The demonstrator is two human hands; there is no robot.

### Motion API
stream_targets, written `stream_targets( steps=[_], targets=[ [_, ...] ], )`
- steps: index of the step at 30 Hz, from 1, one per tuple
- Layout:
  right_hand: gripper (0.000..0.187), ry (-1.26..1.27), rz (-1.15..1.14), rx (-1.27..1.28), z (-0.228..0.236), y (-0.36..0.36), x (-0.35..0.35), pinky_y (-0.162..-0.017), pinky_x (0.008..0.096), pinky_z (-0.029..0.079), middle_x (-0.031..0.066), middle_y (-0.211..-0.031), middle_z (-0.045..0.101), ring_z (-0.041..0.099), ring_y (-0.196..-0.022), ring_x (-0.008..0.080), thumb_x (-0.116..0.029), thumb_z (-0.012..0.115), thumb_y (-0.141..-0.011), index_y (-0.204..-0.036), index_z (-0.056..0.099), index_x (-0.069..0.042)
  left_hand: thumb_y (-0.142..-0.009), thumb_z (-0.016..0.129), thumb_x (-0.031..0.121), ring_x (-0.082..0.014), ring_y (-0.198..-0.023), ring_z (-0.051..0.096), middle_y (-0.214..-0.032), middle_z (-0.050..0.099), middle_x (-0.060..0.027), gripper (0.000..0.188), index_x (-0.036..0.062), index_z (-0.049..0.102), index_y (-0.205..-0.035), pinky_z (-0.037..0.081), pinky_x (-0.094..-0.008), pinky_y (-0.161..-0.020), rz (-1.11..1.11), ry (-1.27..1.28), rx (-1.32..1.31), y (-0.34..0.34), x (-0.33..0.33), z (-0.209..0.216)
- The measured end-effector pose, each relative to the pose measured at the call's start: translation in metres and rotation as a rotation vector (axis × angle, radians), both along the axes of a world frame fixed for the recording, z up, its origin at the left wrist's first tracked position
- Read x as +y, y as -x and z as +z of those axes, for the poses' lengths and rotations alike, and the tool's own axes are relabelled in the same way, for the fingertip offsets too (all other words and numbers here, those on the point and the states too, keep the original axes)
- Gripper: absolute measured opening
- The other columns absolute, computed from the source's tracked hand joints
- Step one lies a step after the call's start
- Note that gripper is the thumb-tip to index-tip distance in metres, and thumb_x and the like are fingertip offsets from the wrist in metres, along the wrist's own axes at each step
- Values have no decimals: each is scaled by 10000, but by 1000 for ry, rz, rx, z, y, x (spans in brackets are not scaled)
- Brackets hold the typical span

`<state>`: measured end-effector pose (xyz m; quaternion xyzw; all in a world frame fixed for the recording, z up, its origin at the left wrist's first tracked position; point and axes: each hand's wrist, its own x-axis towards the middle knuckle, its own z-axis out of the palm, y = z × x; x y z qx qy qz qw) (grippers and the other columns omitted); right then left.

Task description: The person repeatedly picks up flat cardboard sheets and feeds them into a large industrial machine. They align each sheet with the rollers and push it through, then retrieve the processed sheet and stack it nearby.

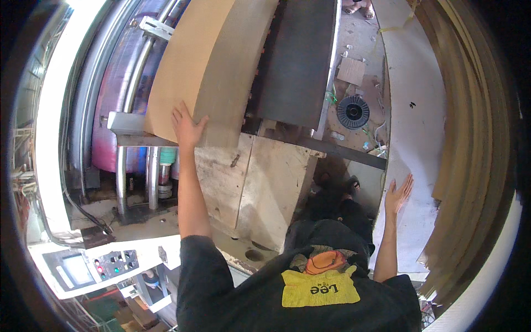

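My left hand [189,128] lies with fingers spread on the near end of a brown cardboard sheet [185,69], its thumb pointing right. The sheet slopes across the machine, its right part looking greyer. Beside the near left corner of the sheet is a metal guide plate [130,122]. My right hand [399,195] is stretched out at the right, fingers straight and nothing in it. It is over or against a large whitish sheet surface [417,127]; whether it touches cannot be made out. Next to that surface rise many layered brown cardboard edges [470,127].
A purple-stained roller [113,110] and metal bars stand left of the cardboard. A dark flat panel [296,63] lies right of it, above a worn cream machine housing [271,188]. A black ribbed spool [353,112] sits on the littered floor. A control panel [91,269] is lower left. Another person's feet [359,8] show at the top.
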<state>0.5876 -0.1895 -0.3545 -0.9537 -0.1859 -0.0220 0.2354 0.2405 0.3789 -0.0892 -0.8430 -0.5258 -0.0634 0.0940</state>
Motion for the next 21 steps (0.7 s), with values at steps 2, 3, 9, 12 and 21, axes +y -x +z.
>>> stream_targets(
  steps=[2,3,9,12,21],
  targets=[
    [608,28,57,-138,-11,0,-24,-1215,525,218,202,-1603,342,290,-1495,385,-308,521,-1026,-1532,364,-8,-791,783,488,-546,-1455,225,-1530,262,-424,1074,-12,233,-1566,207,-531,-1211,19,4,6,1,0,-1],
    [599,98,82,-133,-15,3,-32,-1212,529,221,196,-1604,345,290,-1496,383,-305,523,-1025,-1528,376,-16,-791,781,489,-543,-1455,228,-1530,269,-418,1070,-10,236,-1565,208,-531,-1210,12,-15,6,2,0,-2],
    [561,155,29,-107,-19,17,-42,-1202,541,236,177,-1602,362,311,-1488,380,-271,547,-1003,-1507,432,-52,-787,776,497,-532,-1459,231,-1536,286,-395,1064,2,249,-1567,207,-529,-1210,-3,-31,-7,5,8,-8],
    [559,141,18,-107,-15,18,-38,-1199,544,244,178,-1597,370,326,-1480,380,-261,553,-994,-1502,442,-56,-784,779,501,-524,-1463,227,-1541,281,-391,1068,6,250,-1569,207,-530,-1210,-25,-41,-10,5,8,-9],
    [579,164,16,-107,-7,16,-34,-1201,549,230,175,-1610,347,317,-1483,383,-253,550,-986,-1510,418,-44,-796,771,511,-523,-1465,220,-1541,272,-395,1061,16,243,-1573,210,-533,-1208,-15,-12,5,5,6,-9]
  ],
)
